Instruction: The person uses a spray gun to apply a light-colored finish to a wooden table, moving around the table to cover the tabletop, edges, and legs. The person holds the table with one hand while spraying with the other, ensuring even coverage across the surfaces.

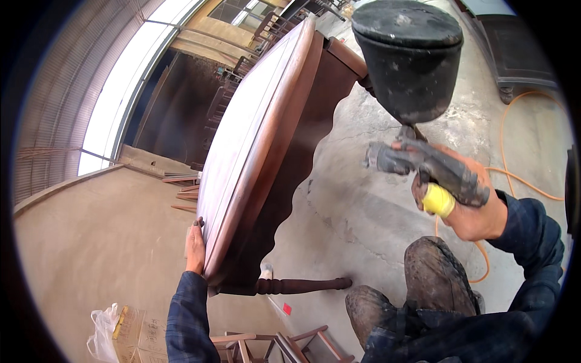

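A dark reddish-brown wooden table [279, 136] stands tipped up in front of me, its pale, shiny top facing left and its scalloped apron facing right. One turned leg [305, 285] sticks out toward the right near the bottom. My left hand [195, 249] grips the table's near edge, with part of its fingers hidden behind the wood. In my right hand [475, 219] is a spray gun [448, 172] with a big black lidded cup [408, 72] on top, its nozzle pointed at the apron. A faint haze shows by the apron. Yellow tape [439, 200] wraps a finger of that hand.
An orange hose [507, 172] loops over the concrete floor at right. Dark furniture [520, 48] stands at the far right. Wooden frames [284, 346] lie at the bottom, near a cardboard box [139, 336] and plastic bag [104, 330]. Several chairs [224, 100] stand behind the table.
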Action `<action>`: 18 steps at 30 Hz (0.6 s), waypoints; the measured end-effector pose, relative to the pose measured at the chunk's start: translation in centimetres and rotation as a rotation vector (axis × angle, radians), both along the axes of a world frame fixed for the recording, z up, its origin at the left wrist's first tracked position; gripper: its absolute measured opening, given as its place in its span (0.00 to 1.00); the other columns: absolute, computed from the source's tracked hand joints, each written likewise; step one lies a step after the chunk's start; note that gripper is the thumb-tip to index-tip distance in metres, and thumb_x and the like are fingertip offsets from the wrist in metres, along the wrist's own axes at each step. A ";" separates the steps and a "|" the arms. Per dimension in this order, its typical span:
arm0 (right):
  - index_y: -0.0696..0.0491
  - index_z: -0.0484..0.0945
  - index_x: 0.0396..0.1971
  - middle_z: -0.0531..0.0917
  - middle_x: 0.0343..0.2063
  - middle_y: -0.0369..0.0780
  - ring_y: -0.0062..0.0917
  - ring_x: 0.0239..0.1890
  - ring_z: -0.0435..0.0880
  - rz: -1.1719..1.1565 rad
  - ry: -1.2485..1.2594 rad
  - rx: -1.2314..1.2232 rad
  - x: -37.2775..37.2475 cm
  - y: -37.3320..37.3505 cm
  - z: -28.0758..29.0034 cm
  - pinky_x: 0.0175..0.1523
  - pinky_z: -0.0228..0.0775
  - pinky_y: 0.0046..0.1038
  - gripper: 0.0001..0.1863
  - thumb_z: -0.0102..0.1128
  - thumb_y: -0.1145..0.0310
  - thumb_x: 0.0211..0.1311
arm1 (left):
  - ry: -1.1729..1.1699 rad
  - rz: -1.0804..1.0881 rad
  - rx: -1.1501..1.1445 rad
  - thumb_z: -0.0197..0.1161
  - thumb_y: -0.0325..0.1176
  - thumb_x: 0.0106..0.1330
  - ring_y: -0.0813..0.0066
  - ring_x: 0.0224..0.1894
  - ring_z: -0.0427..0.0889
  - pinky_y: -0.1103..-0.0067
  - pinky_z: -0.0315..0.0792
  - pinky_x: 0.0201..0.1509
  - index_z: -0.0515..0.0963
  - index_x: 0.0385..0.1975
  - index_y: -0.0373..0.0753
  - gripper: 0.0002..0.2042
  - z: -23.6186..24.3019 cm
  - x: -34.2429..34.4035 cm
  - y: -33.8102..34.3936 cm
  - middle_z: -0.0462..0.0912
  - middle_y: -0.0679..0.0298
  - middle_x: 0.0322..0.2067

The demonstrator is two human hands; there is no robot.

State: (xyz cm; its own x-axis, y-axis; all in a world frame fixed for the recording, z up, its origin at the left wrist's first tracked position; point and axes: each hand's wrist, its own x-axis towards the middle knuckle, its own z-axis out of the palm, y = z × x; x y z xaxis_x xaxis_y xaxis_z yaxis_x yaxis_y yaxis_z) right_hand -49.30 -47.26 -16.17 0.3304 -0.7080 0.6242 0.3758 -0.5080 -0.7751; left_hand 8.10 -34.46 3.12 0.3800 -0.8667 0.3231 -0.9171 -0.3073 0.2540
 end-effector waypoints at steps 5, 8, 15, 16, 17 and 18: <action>0.59 0.77 0.51 0.79 0.57 0.52 0.37 0.47 0.87 0.181 0.020 -0.207 0.4 2.0 0.3 0.53 0.77 0.30 0.19 0.66 0.73 0.60 | -0.023 0.000 0.015 0.37 0.50 0.81 0.61 0.62 0.73 0.72 0.61 0.69 0.71 0.62 0.28 0.29 0.2 0.2 -0.3 0.77 0.48 0.57; 0.60 0.76 0.53 0.81 0.54 0.51 0.33 0.43 0.86 0.120 0.010 -0.198 1.0 0.9 0.0 0.50 0.77 0.28 0.19 0.64 0.72 0.62 | -0.101 0.019 0.086 0.36 0.50 0.81 0.56 0.62 0.73 0.71 0.61 0.69 0.68 0.63 0.27 0.30 0.6 -0.6 0.0 0.77 0.46 0.58; 0.57 0.74 0.59 0.81 0.32 0.34 0.14 0.29 0.74 0.055 -0.007 0.084 -1.1 -5.9 1.1 0.37 0.71 0.20 0.21 0.59 0.72 0.67 | 0.101 -0.138 0.001 0.29 0.52 0.81 0.60 0.69 0.66 0.72 0.55 0.73 0.63 0.68 0.29 0.32 -0.5 -10.5 -5.0 0.71 0.48 0.64; 0.56 0.74 0.58 0.80 0.31 0.33 0.13 0.29 0.74 0.069 -0.004 0.111 -1.6 -6.8 1.6 0.36 0.70 0.20 0.20 0.57 0.73 0.67 | 0.046 -0.137 0.003 0.29 0.52 0.81 0.61 0.68 0.66 0.72 0.55 0.73 0.64 0.68 0.29 0.33 -0.6 -11.2 -5.7 0.71 0.49 0.63; 0.55 0.74 0.58 0.79 0.29 0.33 0.13 0.29 0.75 0.061 -0.056 0.104 -1.2 -8.1 1.2 0.36 0.70 0.20 0.20 0.54 0.75 0.66 | -0.013 -0.133 0.007 0.30 0.53 0.81 0.61 0.68 0.66 0.72 0.55 0.73 0.65 0.67 0.28 0.33 -0.6 -11.6 -6.4 0.72 0.49 0.63; 0.55 0.74 0.58 0.79 0.29 0.33 0.14 0.29 0.75 0.051 -0.063 0.118 -1.4 -8.6 1.7 0.36 0.71 0.21 0.21 0.52 0.77 0.65 | -0.033 -0.184 -0.065 0.30 0.51 0.81 0.61 0.66 0.68 0.72 0.57 0.72 0.68 0.64 0.26 0.32 -0.1 -10.1 -6.0 0.73 0.50 0.61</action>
